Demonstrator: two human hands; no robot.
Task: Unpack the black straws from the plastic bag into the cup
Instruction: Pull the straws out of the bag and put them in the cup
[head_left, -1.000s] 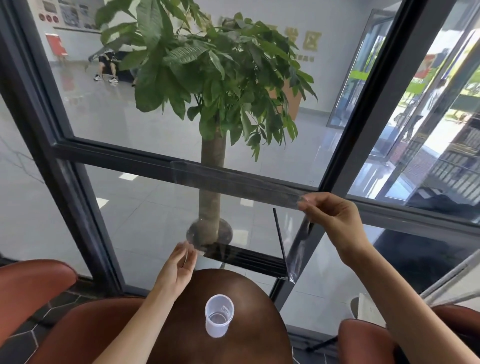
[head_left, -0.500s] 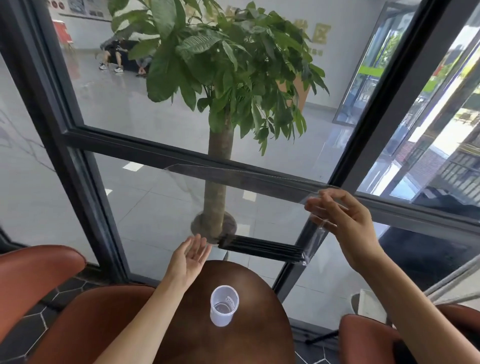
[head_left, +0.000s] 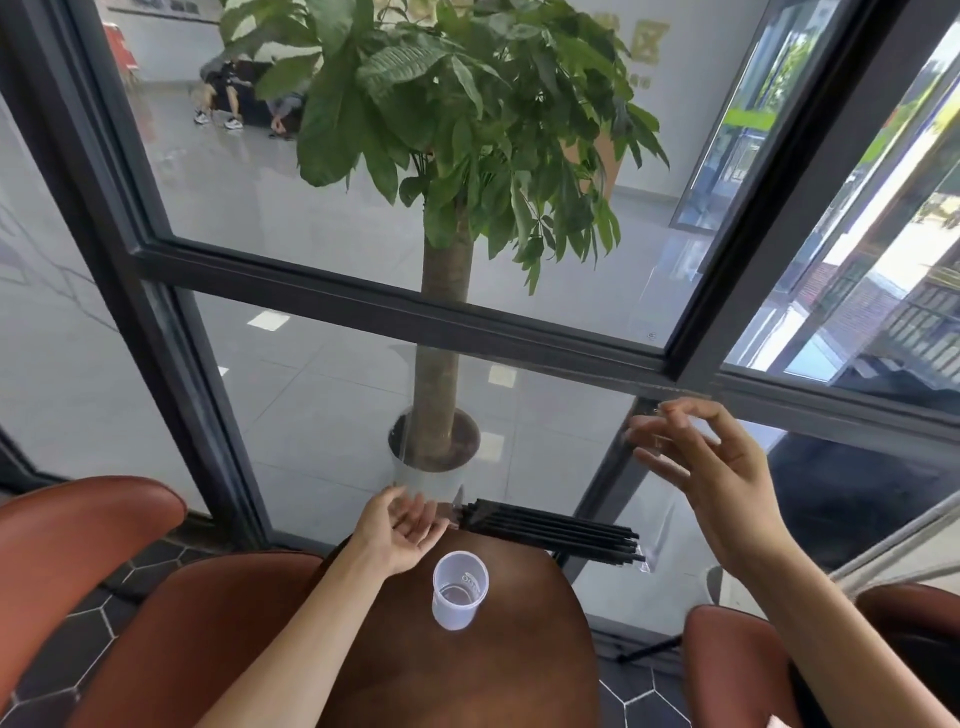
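From the head view, a round dark-brown wooden tabletop sits near a glass wall with dark metal frames. On it stands 1 clear plastic cup, upright and with no straws in it.

Just beyond the cup, over the far edge of the tabletop, a bundle of thin black straws lies roughly level, its length running from left to right. A clear plastic bag shows faintly around the bundle's right end and rises toward the upper right; its outline is hard to trace against the glass.

The left hand is palm up with relaxed, slightly bent fingers, touching the left end of the straws; no fingers wrap the bundle. The right hand is raised on the right, above the straws and apart from them, fingers spread and loosely curved. A glint of film lies near its fingertips, but a pinch on the bag cannot be told.

Reddish-brown leather chairs flank the tabletop. Behind the glass stands a green-leaved potted tree.
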